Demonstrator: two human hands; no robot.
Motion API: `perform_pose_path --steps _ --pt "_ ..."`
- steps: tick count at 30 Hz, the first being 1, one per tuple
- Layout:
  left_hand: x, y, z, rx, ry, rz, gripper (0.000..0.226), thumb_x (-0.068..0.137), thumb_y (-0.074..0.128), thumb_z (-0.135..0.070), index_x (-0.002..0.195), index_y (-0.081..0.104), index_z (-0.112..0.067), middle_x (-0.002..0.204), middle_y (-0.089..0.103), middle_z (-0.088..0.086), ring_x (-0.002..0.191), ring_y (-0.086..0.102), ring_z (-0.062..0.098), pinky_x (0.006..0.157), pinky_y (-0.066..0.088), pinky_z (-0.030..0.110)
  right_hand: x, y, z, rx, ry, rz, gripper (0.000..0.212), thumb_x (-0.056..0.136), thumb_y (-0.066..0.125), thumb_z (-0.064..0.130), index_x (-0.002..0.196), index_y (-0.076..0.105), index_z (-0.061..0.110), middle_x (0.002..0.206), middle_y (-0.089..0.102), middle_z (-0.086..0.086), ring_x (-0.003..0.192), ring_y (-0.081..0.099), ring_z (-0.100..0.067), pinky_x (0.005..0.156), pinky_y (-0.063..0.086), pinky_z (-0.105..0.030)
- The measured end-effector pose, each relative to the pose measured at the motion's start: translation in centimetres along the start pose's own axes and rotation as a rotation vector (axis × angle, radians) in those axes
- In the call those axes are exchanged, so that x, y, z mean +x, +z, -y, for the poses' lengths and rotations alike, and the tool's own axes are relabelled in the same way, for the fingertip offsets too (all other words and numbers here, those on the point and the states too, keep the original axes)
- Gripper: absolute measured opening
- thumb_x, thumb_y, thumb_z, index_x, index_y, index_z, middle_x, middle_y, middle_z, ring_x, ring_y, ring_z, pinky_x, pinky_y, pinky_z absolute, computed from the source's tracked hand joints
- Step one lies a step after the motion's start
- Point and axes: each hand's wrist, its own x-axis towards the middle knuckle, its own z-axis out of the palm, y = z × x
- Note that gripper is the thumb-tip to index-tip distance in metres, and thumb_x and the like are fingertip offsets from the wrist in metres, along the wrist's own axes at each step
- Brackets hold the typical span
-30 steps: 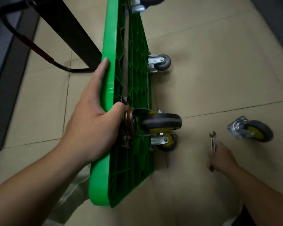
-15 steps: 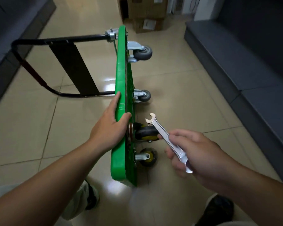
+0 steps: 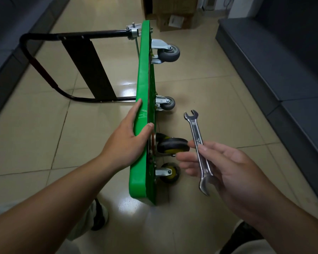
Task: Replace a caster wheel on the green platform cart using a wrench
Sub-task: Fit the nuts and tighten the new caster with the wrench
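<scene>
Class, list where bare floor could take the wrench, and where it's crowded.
Free: tile between the far casters and the dark bench; tile left of the green cart, nearer than its handle. Crowded: near casters, by the right hand gripping the wrench.

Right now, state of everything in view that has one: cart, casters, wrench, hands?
green platform cart, tipped on its side on the floor.
handle, unfolded, sticking out left.
wrench, in the air, touching no bolt.
left hand, grips the cart's top edge.
right hand, holds the wrench mid-shaft.
grey casters, two, mounted, far end.
black-and-yellow casters, two, mounted, near end; bolts unclear.
</scene>
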Motion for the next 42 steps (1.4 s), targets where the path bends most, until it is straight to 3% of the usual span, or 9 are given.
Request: perform_pose_path --steps 6,13,15,18,21,24,28,33,42 --pt "-0.3 0.2 -0.5 -0.011 -0.008 -0.004 0.073 0.088 0.049 -0.063 0.153 0.015 -0.066 0.144 0.056 -0.019 0.118 0.063 0.008 0.101 0.052 0.038 1.2 -1.2 -0.4 -0.165 -0.029 -0.063 0.019 0.101 0.055 0.018 0.112 0.068 0.009 0.092 0.079 -0.016 0.085 0.078 -0.025 0.062 0.056 -0.021" --pt "-0.4 0.3 -0.8 0.003 -0.016 -0.011 0.073 0.087 0.048 -0.062 0.152 0.016 -0.066 0.144 0.059 -0.013 0.116 0.066 0.012 0.101 0.055 0.046 1.8 -1.3 -0.6 -0.173 -0.015 -0.066 0.016 0.100 0.058 0.013 0.107 0.068 0.003 0.090 0.079 -0.014 0.079 0.077 -0.024 0.058 0.055 -0.019" --pt "-0.4 0.3 -0.7 0.002 -0.017 -0.008 0.073 0.087 0.048 -0.063 0.152 0.015 -0.067 0.144 0.059 -0.013 0.116 0.066 0.012 0.101 0.055 0.047 1.7 -1.1 -0.8 -0.231 -0.082 -0.103 0.014 0.097 0.065 0.016 0.101 0.073 0.005 0.088 0.080 -0.007 0.083 0.077 -0.017 0.062 0.053 -0.013" --pt "-0.4 0.2 -0.7 0.000 -0.021 -0.004 0.072 0.087 0.049 -0.063 0.151 0.015 -0.067 0.140 0.061 -0.015 0.112 0.067 0.011 0.098 0.057 0.047 1.5 -1.0 -0.8 -0.469 -0.265 -0.188 0.012 0.086 0.077 0.027 0.086 0.081 0.016 0.072 0.066 -0.006 0.062 0.058 -0.019 0.058 0.044 -0.011" --pt "-0.4 0.2 -0.8 -0.004 -0.024 -0.008 0.072 0.087 0.049 -0.063 0.152 0.017 -0.066 0.140 0.061 -0.016 0.115 0.066 0.011 0.102 0.055 0.047 1.4 -0.8 -0.7 -0.475 -0.401 -0.155 0.013 0.090 0.073 0.027 0.088 0.079 0.016 0.060 0.053 -0.018 0.055 0.046 -0.012 0.056 0.042 -0.015" --pt "-0.4 0.2 -0.9 -0.003 -0.029 -0.014 0.072 0.087 0.050 -0.062 0.152 0.018 -0.066 0.137 0.062 -0.017 0.114 0.066 0.010 0.102 0.054 0.047 1.2 -0.9 -0.6 -0.529 -0.493 -0.166 0.017 0.094 0.068 0.026 0.083 0.073 0.013 0.049 0.057 -0.008 0.045 0.048 -0.006 0.051 0.044 -0.013" --pt "-0.5 0.2 -1.0 0.004 -0.036 -0.011 0.072 0.088 0.050 -0.062 0.152 0.018 -0.066 0.135 0.061 -0.017 0.113 0.067 0.012 0.101 0.055 0.048 1.0 -1.2 -0.6 -0.663 -0.628 -0.237 0.027 0.089 0.074 0.024 0.069 0.067 0.008 0.056 0.059 -0.011 0.048 0.050 -0.023 0.045 0.042 -0.024" --pt "-0.5 0.3 -1.3 0.008 -0.042 -0.011 0.073 0.087 0.050 -0.061 0.152 0.017 -0.066 0.144 0.058 -0.014 0.116 0.066 0.016 0.101 0.055 0.049 0.6 -1.4 -0.5 -0.518 -0.543 -0.198 0.019 0.090 0.072 0.017 0.072 0.070 0.013 0.058 0.070 -0.004 0.044 0.062 -0.010 0.045 0.048 -0.015" --pt "-0.5 0.3 -1.4 0.034 -0.029 -0.011 0.074 0.087 0.048 -0.061 0.155 0.016 -0.062 0.144 0.058 -0.012 0.112 0.066 0.017 0.097 0.056 0.049 -0.8 -0.8 -1.1 -0.126 -0.101 -0.087 0.019 0.100 0.053 0.003 0.100 0.072 -0.003 0.083 0.077 -0.024 0.079 0.078 -0.036 0.059 0.062 -0.030"
